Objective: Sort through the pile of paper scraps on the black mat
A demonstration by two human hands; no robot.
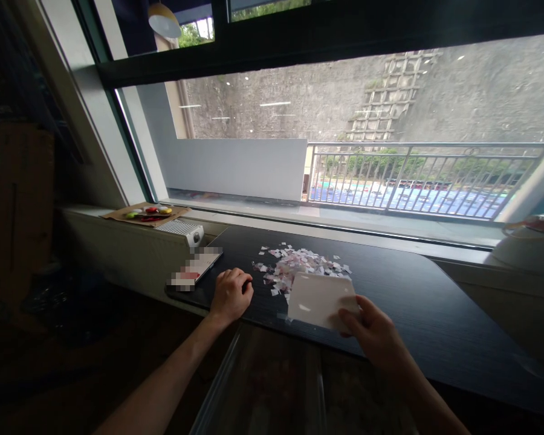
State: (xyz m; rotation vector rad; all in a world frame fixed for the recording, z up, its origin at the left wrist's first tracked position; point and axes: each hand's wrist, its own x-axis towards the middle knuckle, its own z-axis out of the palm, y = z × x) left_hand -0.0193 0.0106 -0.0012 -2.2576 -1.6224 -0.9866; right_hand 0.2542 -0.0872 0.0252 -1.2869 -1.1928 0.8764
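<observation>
A pile of small white and pinkish paper scraps (306, 261) lies spread on the black table (385, 275). My right hand (374, 326) grips the right edge of a flat, white, smooth rectangular panel (320, 297) with rounded corners, thumb on top. The panel is tilted over the near side of the scraps and hides part of them. To the left of the pile, my left hand (233, 293) rests near the front edge of the table, its fingers curled into a loose fist. Nothing shows in it.
A flat box-like object (204, 266), partly blurred out, lies at the table's left end. Beyond it are a white slatted device (181, 229) and brown paper (118, 212) with colourful items. A transparent bin (276, 386) stands below the front edge. The window sill (390, 232) runs behind.
</observation>
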